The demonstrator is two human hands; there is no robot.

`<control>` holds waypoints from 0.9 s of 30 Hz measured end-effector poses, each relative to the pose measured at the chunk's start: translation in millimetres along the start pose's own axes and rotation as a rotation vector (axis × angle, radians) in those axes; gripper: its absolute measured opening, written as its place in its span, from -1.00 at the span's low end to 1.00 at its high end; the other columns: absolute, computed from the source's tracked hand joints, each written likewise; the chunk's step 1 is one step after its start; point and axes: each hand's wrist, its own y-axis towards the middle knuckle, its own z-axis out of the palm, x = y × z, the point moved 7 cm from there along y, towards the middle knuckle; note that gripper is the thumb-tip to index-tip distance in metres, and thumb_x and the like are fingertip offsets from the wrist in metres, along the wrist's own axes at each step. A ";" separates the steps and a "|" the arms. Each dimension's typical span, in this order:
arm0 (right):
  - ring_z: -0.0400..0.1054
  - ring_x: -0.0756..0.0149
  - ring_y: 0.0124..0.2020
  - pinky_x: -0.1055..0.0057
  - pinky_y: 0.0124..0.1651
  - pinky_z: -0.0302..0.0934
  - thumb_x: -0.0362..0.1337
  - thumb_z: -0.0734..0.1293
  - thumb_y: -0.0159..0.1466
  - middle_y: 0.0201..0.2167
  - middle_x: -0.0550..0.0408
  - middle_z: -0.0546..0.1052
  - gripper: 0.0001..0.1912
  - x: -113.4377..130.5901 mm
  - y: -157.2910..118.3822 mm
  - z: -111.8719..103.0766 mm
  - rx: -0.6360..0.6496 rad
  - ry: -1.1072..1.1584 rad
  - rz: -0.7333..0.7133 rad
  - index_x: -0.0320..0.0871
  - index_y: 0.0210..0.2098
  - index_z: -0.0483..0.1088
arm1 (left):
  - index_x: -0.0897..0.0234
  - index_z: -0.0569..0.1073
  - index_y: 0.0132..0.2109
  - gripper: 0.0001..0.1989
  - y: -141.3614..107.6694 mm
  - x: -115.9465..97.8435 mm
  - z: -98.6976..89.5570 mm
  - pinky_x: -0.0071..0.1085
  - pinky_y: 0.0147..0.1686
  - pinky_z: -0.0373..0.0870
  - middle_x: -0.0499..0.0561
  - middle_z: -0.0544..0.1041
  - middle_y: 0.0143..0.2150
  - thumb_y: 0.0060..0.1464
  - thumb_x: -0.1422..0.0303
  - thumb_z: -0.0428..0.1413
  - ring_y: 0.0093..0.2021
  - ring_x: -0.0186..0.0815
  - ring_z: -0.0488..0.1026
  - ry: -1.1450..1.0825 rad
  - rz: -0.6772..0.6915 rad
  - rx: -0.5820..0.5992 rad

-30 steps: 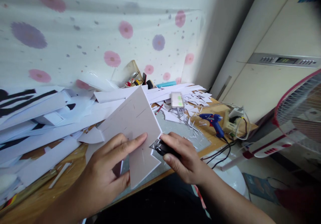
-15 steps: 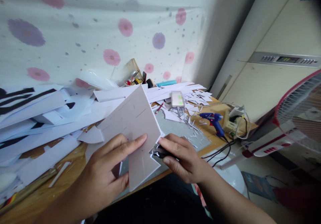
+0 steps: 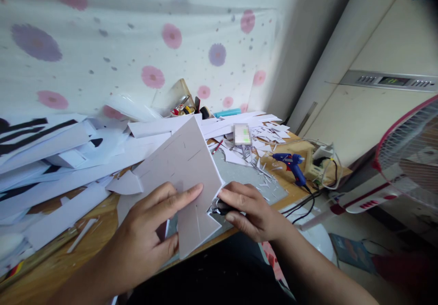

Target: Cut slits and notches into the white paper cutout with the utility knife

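My left hand [image 3: 153, 223] grips a white foam board [image 3: 186, 159] with pencil lines on it, index finger stretched along its face and thumb near the lower edge. The board is tilted up above the table, and its right edge has a V-shaped notch. My right hand [image 3: 249, 211] is closed around a dark utility knife [image 3: 221, 207], whose front end sits at the notch. The blade itself is mostly hidden. Below the board lies a grey cutting mat [image 3: 236, 175].
White board pieces [image 3: 68, 177] are piled on the left. Thin offcuts [image 3: 262, 173] are scattered on the mat's right side. A blue glue gun [image 3: 290, 166] with a cable stands at the right of the wooden table, near a red-rimmed fan [image 3: 407, 150]. A red pencil [image 3: 217, 147] lies behind the board.
The board and both hands have shifted very slightly to the right. My right hand has turned a little, and the knife's front end shows less against the notch.
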 end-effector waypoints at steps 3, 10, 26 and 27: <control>0.27 0.32 -0.38 0.39 -0.36 0.21 -0.27 0.13 0.40 -0.30 0.02 0.37 -0.46 0.5 0.7 -1.0 0.020 -0.012 -0.009 -0.08 0.35 0.02 | -0.10 0.24 0.26 -0.43 -0.2 -0.1 1.1 -0.53 -0.41 0.27 -0.13 0.37 -0.30 0.14 0.44 0.06 -0.38 -0.41 0.38 0.016 0.009 0.009; 0.22 0.33 -0.44 0.42 -0.43 0.15 -0.29 0.15 0.38 -0.36 0.06 0.33 -0.48 16.3 4.4 1.8 -0.118 -0.090 0.120 -0.12 0.32 0.07 | -0.06 0.20 0.28 -0.41 0.6 -2.1 -1.1 -0.55 -0.45 0.24 -0.12 0.36 -0.27 0.14 0.47 0.04 -0.42 -0.45 0.34 0.086 0.032 -0.019; 0.27 0.31 -0.39 0.38 -0.35 0.19 -0.31 0.24 0.32 -0.30 0.01 0.41 -0.42 9.3 1.1 2.1 -0.111 0.132 0.104 -0.04 0.32 0.14 | -0.04 0.22 0.27 -0.42 0.0 -4.0 -2.4 -0.57 -0.45 0.24 -0.15 0.28 -0.34 0.14 0.46 0.06 -0.42 -0.46 0.32 0.077 0.050 -0.026; 0.28 0.31 -0.38 0.38 -0.34 0.20 -0.28 0.28 0.31 -0.29 0.03 0.42 -0.43 7.7 -0.5 2.4 -0.150 0.197 0.141 -0.01 0.30 0.17 | -0.03 0.22 0.27 -0.42 -0.1 -3.7 -2.2 -0.57 -0.46 0.24 -0.14 0.28 -0.34 0.13 0.47 0.06 -0.43 -0.46 0.32 0.082 0.051 -0.027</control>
